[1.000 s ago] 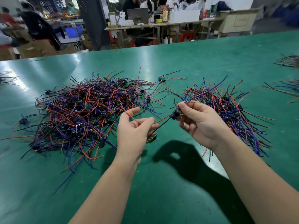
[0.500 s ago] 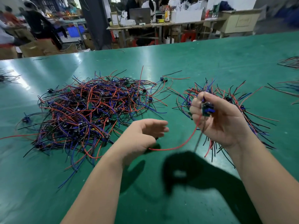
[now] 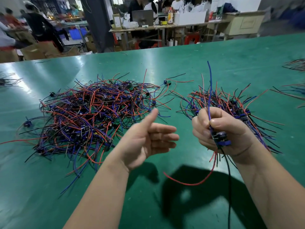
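Observation:
My right hand (image 3: 219,131) grips a small wired component (image 3: 220,138) with a dark blue body. Its blue wire (image 3: 210,90) sticks straight up out of my fist, while a red wire (image 3: 194,182) and a black wire (image 3: 228,187) hang below it. My left hand (image 3: 148,139) hovers empty to the left, fingers straight and thumb raised, apart from the wires. A big tangled pile of red, blue and black wired parts (image 3: 92,116) lies to the left on the green table (image 3: 181,66). A smaller pile (image 3: 231,103) lies behind my right hand.
One loose wired part (image 3: 167,82) lies between the two piles. More wire bundles sit at the table's right edge (image 3: 295,65) and far left edge (image 3: 6,80). Beyond the table stand workbenches, boxes and people.
My right hand has turned and pulled the component nearer, so its blue wire now points up. My left hand let go of the red wire and lifted, thumb raised.

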The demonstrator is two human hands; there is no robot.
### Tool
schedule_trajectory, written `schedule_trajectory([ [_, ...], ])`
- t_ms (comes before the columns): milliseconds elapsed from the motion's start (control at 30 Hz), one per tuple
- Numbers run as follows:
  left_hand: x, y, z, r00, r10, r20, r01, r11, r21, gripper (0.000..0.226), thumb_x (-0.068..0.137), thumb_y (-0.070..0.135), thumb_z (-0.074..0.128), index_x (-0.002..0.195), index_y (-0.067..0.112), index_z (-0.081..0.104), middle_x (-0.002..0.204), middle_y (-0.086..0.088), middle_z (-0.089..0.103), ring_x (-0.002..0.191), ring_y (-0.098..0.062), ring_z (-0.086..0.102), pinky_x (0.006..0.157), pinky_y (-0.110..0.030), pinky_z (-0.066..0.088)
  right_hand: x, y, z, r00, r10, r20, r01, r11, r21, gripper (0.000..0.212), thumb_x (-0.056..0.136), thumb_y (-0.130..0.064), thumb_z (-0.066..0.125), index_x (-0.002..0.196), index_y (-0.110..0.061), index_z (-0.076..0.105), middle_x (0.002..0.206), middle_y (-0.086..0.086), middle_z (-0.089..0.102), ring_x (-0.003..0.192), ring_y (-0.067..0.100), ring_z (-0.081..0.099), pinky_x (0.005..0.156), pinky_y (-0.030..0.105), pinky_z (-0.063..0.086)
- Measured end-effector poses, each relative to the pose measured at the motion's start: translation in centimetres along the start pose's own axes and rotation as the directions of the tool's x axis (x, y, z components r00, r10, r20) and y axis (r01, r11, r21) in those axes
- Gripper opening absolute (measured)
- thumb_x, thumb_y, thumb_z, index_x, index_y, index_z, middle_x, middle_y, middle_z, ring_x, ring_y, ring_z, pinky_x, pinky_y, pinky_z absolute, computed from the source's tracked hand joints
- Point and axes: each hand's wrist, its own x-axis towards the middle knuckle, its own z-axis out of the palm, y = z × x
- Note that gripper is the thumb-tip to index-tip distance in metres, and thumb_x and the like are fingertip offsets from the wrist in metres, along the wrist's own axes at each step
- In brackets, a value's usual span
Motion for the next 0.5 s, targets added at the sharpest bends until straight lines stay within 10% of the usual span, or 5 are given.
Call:
schedule_trajectory([
  [267, 0.4, -2.1, 2.8, 0.996, 0.088, 0.016, -0.088, 0.996, -0.003, 0.044, 0.060, 0.060, 0.074, 0.080, 0.020, 0.078, 0.078, -0.007, 0.074, 0.062, -0.016, 0.071, 0.054, -0.024, 0.055, 1.0, 0.8, -0.6, 0.871, -0.098, -0.481, -0.078, 0.940, -0.333, 0.012, 0.063, -0.005, 0.074, 0.061, -0.016, 0.069, 0.057, 0.005, 0.055, 0.052, 0.017, 0.042, 0.045, 0.018, 0.036],
  [500, 0.6, -2.5, 2.9, 0.970, 0.234, -0.072, -0.206, 0.938, 0.279, 0.025, 0.080, 0.033, 0.067, 0.093, 0.012, 0.072, 0.083, -0.003, 0.075, 0.079, -0.013, 0.070, 0.063, -0.021, 0.050, 1.5, 1.8, -0.5, 0.815, -0.182, -0.550, -0.110, 0.884, -0.454, 0.007, 0.063, -0.016, 0.072, 0.068, -0.012, 0.072, 0.057, 0.003, 0.062, 0.045, 0.009, 0.049, 0.041, 0.017, 0.039],
])
